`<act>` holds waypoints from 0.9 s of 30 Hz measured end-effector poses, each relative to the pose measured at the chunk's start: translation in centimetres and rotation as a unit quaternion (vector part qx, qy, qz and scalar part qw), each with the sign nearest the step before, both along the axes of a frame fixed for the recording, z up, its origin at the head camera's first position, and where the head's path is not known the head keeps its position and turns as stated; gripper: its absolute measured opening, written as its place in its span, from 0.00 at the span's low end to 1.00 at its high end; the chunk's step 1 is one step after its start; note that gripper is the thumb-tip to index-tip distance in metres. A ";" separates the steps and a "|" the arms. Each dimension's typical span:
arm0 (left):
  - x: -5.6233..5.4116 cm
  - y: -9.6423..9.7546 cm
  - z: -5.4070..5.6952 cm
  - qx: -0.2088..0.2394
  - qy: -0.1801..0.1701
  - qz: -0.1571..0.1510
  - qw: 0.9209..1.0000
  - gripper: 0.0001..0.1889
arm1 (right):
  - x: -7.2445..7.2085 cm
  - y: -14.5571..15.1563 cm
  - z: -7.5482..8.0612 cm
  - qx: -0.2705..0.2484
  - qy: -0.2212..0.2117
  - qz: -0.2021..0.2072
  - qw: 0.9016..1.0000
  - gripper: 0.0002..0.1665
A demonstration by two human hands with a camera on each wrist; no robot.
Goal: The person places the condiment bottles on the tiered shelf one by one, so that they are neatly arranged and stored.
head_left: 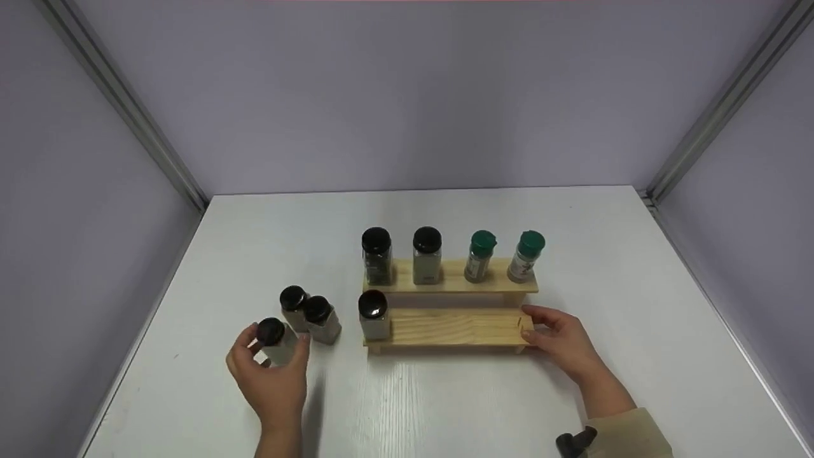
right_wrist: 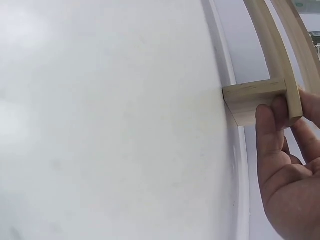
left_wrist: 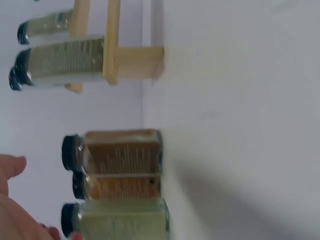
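Note:
My left hand [head_left: 272, 375] hovers around a black-capped jar of pale green seasoning [left_wrist: 125, 220], the nearest of three on the left. In the left wrist view, the thumb [left_wrist: 14, 166] stands apart from the jars and the other fingertips are close to the green jar's cap. Beside it stand two jars with orange-brown contents [left_wrist: 122, 152] [left_wrist: 125, 187]. With my right hand [head_left: 563, 340] I grip the right end of the lower shelf of a two-tier wooden rack [head_left: 458, 327]. In the right wrist view, thumb and fingers pinch the shelf board's end [right_wrist: 294, 102].
One black-capped jar [head_left: 375, 318] stands at the lower shelf's left end. The upper shelf [head_left: 453, 273] bears two black-capped jars [head_left: 378, 261] [head_left: 427, 257] and two green-capped shakers [head_left: 479, 257] [head_left: 524, 257]. Grey walls [head_left: 407, 95] enclose the white table [head_left: 432, 407]. A black object [head_left: 575, 442] sits by the right sleeve.

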State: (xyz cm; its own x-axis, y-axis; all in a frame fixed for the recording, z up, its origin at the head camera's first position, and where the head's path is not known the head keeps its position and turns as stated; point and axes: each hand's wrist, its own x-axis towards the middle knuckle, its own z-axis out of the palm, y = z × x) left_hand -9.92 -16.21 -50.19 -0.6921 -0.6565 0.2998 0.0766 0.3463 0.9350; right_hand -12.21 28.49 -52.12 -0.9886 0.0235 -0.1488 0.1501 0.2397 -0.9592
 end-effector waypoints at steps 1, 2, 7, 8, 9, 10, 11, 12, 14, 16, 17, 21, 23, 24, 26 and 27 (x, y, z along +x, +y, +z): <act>-0.2 -0.4 -0.2 0.003 -0.010 -0.003 1.000 0.41 | 0.0 0.0 0.0 0.002 0.002 0.002 1.000 0.33; -0.4 -0.7 -0.4 0.006 -0.020 -0.008 1.000 0.44 | 0.1 0.0 0.0 0.004 0.003 0.002 1.000 0.33; -1.1 -2.1 -1.1 0.023 -0.078 -0.057 0.995 0.53 | 0.0 -0.1 -0.3 0.001 -0.004 0.002 1.000 0.33; -1.2 -2.3 -1.2 0.027 -0.093 -0.073 0.993 0.54 | 0.0 -0.1 -0.4 0.002 -0.004 0.002 1.000 0.32; -1.3 -2.5 -1.4 0.029 -0.109 -0.087 0.990 0.55 | 0.0 -0.2 -0.5 0.002 -0.006 0.000 1.000 0.32; -1.3 -2.6 -1.5 0.030 -0.122 -0.100 0.987 0.55 | 0.1 -0.2 -0.4 0.001 -0.007 -0.003 1.000 0.32; -1.3 -2.7 -1.7 0.030 -0.133 -0.108 0.985 0.54 | 0.1 -0.2 -0.4 0.001 -0.008 -0.003 1.000 0.32; -1.3 -2.8 -1.9 0.029 -0.143 -0.115 0.983 0.53 | 0.1 -0.2 -0.4 0.002 -0.008 -0.003 1.000 0.32; -1.2 -2.9 -2.1 0.024 -0.161 -0.119 0.979 0.49 | 0.1 -0.2 -0.4 0.001 -0.009 -0.003 1.000 0.32; -1.1 -3.0 -2.2 0.023 -0.170 -0.119 0.978 0.46 | 0.1 -0.1 -0.4 -0.002 -0.010 -0.005 1.000 0.32; -1.1 -3.0 -2.2 0.023 -0.175 -0.120 0.977 0.45 | 0.1 -0.1 -0.4 -0.003 -0.011 -0.004 1.000 0.32; -1.1 -3.1 -2.2 0.030 -0.184 -0.130 0.974 0.44 | 0.3 -0.1 -0.3 -0.011 -0.014 -0.005 1.000 0.32; -1.1 -3.1 -2.1 0.034 -0.186 -0.131 0.973 0.42 | 0.3 -0.2 -0.3 -0.018 -0.015 -0.004 1.000 0.33; -1.1 -3.1 -2.1 0.038 -0.186 -0.132 0.973 0.42 | 0.4 -0.2 -0.3 -0.024 -0.016 -0.004 1.000 0.33; -1.0 -3.1 -2.0 0.046 -0.186 -0.132 0.973 0.40 | 0.5 -0.3 -0.4 -0.032 -0.014 -0.002 0.999 0.33; -1.0 -3.1 -2.0 0.046 -0.188 -0.132 0.972 0.40 | 0.5 -0.3 -0.4 -0.035 -0.013 -0.001 0.999 0.34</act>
State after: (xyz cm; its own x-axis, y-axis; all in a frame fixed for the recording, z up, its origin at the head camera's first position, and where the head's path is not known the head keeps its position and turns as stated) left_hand -10.88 -19.26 -52.19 -0.8891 -0.4538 -0.0591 -0.2026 0.2745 0.9400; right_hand -11.72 28.19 -52.51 -0.9842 0.0137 -0.1767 0.1764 0.1724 -0.9691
